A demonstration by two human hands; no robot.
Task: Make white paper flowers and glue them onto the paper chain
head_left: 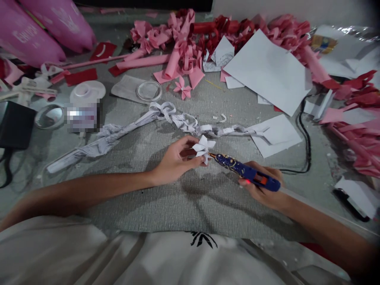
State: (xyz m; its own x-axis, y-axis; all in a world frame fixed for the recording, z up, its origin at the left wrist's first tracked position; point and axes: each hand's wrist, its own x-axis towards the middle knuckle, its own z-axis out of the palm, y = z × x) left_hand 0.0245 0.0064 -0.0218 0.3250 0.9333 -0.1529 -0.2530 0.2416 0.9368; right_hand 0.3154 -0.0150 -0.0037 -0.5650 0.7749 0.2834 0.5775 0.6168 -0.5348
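A small white folded paper flower [203,145] is pinched in the fingers of my left hand [178,159], above the middle of the table. My right hand [263,186] is wrapped around a dark blue glue gun [240,167] with an orange-red trigger and a glowing red light. Its nozzle tip points left and meets the flower's edge near my left thumb; whether glue is coming out is too small to tell. Just beyond my hands lies a long white paper garland [178,122] of twisted strips and linked loops. Its right end rests over a white paper sheet [279,136].
Pink and red paper flowers and rolls [178,47] crowd the back and right. A large white sheet [267,71] lies among them. Tape rolls [50,116], a black box [18,124] and pink bottles [56,23] stand left. A black cord [307,134] curves at right.
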